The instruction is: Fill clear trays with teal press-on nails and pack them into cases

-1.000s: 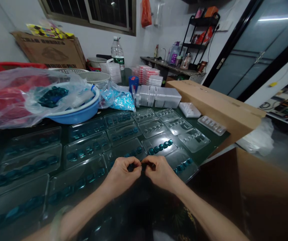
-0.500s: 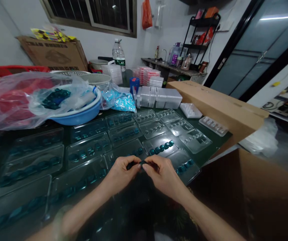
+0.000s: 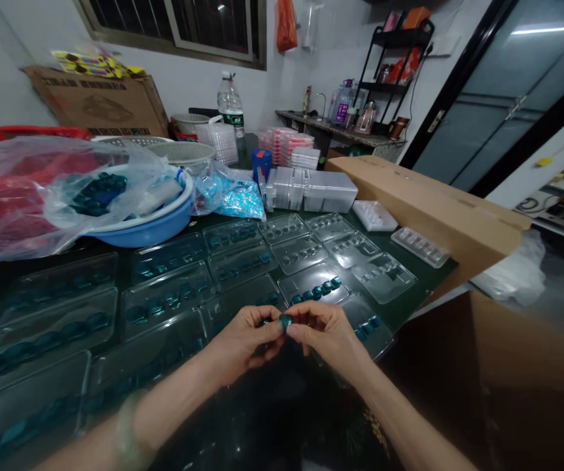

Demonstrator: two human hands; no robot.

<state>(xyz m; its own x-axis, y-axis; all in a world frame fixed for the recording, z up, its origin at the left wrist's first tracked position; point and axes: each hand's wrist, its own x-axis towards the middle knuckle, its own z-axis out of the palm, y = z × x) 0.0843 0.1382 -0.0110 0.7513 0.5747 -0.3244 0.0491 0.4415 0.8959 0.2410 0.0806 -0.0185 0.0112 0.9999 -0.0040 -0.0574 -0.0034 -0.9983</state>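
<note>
A small, glossy teal piece (image 3: 286, 321) is pinched between both hands in front of me; its exact kind is hard to make out. My left hand (image 3: 247, 337) closes thumb and fingers on its left side, and a pale bangle (image 3: 133, 425) circles that wrist. From the other side, my right hand (image 3: 326, 333) grips it with thumb and forefinger. Just beyond the hands lies a clear plastic tray (image 3: 305, 275) with a row of similar teal pieces (image 3: 317, 290). Part of another such tray (image 3: 356, 309) shows beside my right hand.
Several more clear trays cover the dark green table (image 3: 432, 278). A blue basin (image 3: 139, 234) under plastic film stands at the left. Behind are a bag of blue packets (image 3: 240, 199), a blue cup (image 3: 262, 163) and stacked clear boxes (image 3: 331, 191). Cardboard boxes (image 3: 424, 196) border the right side.
The teal piece now shows between my fingertips, turned up into view. Both hands have shifted only slightly, and the camera view has moved a little.
</note>
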